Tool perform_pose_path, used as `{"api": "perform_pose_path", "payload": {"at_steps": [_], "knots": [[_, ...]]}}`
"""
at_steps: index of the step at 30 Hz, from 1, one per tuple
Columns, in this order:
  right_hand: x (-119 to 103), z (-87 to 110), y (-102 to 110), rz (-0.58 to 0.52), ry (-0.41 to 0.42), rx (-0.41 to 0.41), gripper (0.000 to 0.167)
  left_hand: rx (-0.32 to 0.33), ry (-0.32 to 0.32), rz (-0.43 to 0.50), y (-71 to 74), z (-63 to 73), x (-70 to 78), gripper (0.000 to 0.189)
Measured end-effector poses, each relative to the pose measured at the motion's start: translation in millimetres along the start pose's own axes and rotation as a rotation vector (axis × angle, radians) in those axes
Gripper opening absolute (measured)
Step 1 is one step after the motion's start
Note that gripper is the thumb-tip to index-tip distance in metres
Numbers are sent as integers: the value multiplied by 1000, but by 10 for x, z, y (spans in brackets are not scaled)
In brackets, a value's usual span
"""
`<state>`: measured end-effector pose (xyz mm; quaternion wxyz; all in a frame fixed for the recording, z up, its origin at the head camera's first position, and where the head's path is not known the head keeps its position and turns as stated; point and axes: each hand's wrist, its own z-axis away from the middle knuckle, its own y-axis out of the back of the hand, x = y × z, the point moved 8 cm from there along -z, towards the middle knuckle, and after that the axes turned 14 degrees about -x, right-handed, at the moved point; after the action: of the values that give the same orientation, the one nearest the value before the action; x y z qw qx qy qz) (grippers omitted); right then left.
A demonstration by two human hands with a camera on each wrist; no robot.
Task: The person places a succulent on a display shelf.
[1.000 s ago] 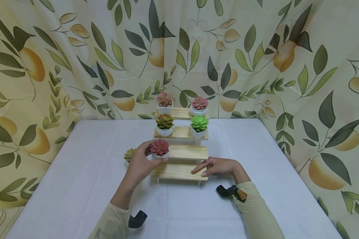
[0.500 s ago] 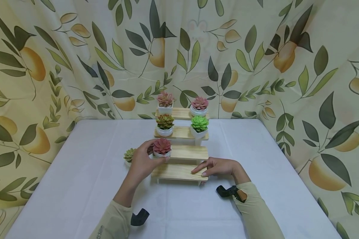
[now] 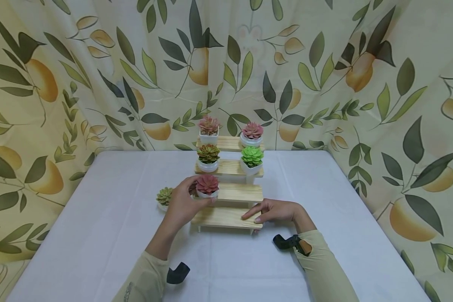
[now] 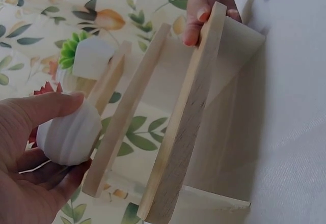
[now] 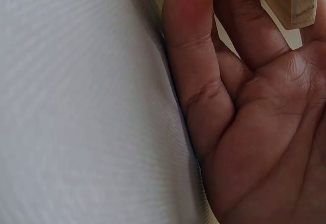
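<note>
My left hand point(image 3: 183, 204) holds a small red potted succulent point(image 3: 207, 184) at the left end of the stand's second step from the front. In the left wrist view, thumb and fingers sit around its ribbed white pot point(image 4: 71, 137), close to the board edge; whether the pot touches the board cannot be told. My right hand point(image 3: 279, 211) grips the right end of the lowest board of the stepped wooden stand point(image 3: 222, 217), thumb and index finger on top, other fingers lower down. The right wrist view shows the palm point(image 5: 265, 127) low beside the white tablecloth.
Two pink succulents point(image 3: 209, 126) stand on the top step. A brownish-green succulent point(image 3: 208, 156) and a bright green succulent point(image 3: 252, 157) occupy the step below. A pale green succulent point(image 3: 164, 196) stands on the table left of the stand. A patterned curtain point(image 3: 279, 63) hangs behind.
My left hand has shifted slightly to the right with the red succulent, bringing it further over the second step's left end. My right hand has stayed in place.
</note>
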<state>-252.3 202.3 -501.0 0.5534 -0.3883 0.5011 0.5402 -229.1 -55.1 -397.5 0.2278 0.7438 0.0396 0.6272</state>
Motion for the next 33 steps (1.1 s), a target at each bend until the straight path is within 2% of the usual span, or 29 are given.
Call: {"api": "perform_pose_path", "payload": {"at_steps": [6, 33], "knots": [[0, 9, -3, -5, -7, 7, 34, -4, 24, 13, 1, -17, -14, 69], [12, 4, 7, -1, -11, 5, 34, -1, 46, 14, 3, -21, -37, 70]]}}
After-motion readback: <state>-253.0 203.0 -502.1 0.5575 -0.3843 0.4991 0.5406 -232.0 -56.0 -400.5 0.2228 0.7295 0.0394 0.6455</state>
